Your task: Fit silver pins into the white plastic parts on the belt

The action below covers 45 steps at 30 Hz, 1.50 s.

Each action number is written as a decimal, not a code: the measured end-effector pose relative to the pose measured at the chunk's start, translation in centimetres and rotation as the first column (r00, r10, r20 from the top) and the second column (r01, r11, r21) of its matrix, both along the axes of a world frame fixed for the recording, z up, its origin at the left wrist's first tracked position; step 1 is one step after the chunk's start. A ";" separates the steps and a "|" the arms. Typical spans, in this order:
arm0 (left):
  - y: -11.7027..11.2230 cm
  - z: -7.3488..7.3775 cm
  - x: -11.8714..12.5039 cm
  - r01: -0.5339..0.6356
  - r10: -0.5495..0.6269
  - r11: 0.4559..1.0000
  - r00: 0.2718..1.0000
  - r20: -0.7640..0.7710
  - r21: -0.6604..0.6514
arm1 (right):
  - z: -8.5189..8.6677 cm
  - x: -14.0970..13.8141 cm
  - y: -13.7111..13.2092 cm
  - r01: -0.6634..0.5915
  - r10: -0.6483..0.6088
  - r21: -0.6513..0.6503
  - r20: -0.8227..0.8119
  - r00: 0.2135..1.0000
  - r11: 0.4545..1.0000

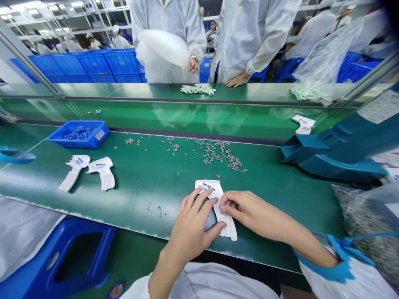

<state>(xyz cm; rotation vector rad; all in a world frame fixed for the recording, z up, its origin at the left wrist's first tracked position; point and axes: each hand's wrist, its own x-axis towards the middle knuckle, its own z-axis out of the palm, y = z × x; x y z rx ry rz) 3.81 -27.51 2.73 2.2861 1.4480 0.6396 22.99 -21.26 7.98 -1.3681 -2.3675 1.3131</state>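
Observation:
A white plastic gun-shaped housing half (229,226) with blue pieces at its wide end lies on the green work surface in front of me. My left hand (195,220) is spread over its left side, fingertips and thumb resting on the plastic. At the housing's right edge, my right hand (238,205) is closed in a pinch against it; whatever sits between those fingertips is hidden. Small metal screws (218,153) lie scattered beyond my hands. To the left, two similar white housing halves (75,172) rest side by side.
A blue bin (89,143) of small blue parts stands at the back left. At right are a teal plastic chute (336,145) and a clear bag of small metal parts (364,216). Two people in white coats stand across the bench, near pale green-white parts (198,89).

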 end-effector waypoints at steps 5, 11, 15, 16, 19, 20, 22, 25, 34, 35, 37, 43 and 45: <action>0.0 -0.1 0.0 -0.002 0.002 1.000 1.000 0.006 -0.001 | 0.0 0.1 -0.1 -0.034 0.034 0.011 0.030 0.999 0.999; 0.0 -0.1 -0.1 0.001 -0.001 1.000 1.000 0.004 0.004 | 0.0 0.2 -0.4 -0.044 0.042 0.027 0.044 0.998 0.999; 0.0 -0.1 -0.1 0.000 0.000 1.000 1.000 0.005 0.001 | 0.1 0.2 -0.6 -0.035 0.032 0.068 0.047 0.998 0.997; 0.0 -0.1 -0.1 0.000 0.000 1.000 1.000 0.006 0.001 | 0.1 0.2 -0.6 -0.038 0.035 0.065 0.043 0.998 0.997; 0.0 -0.2 -0.1 0.004 -0.004 1.000 1.000 0.006 0.001 | 0.0 0.2 -0.7 -0.046 0.045 0.041 0.037 0.998 0.998; 0.1 -0.2 -0.1 0.004 -0.004 1.000 1.000 0.005 -0.001 | 0.0 0.2 -0.7 -0.043 0.041 0.040 0.041 0.998 0.998; 0.1 -0.2 -0.1 0.002 -0.002 1.000 1.000 0.001 -0.006 | -0.1 0.1 -0.7 -0.031 0.028 0.056 0.056 0.998 0.998; 0.0 -0.1 0.0 0.000 0.000 1.000 1.000 0.002 -0.007 | -0.1 0.0 -0.8 -0.015 0.010 0.074 0.068 0.998 0.997; 0.0 0.1 0.0 0.003 -0.003 1.000 1.000 0.005 -0.021 | -0.5 -0.2 -1.5 -0.016 0.004 0.121 0.097 0.995 0.993; 0.0 0.1 -0.1 0.005 -0.005 1.000 1.000 0.005 -0.018 | -0.6 -0.3 -1.6 -0.016 0.001 0.136 0.110 0.994 0.991; 0.0 0.1 -0.1 0.006 -0.005 1.000 1.000 0.006 -0.011 | -0.7 -0.3 -1.9 -0.014 -0.006 0.157 0.127 0.992 0.987; 0.1 0.1 -0.1 0.007 -0.007 1.000 1.000 0.003 0.000 | -1.0 -0.2 -2.3 0.022 -0.034 0.136 0.089 0.995 0.991; 0.1 0.1 -0.1 0.012 -0.012 1.000 1.000 0.000 0.002 | -1.1 -0.1 -2.2 0.036 -0.042 0.096 0.067 0.997 0.995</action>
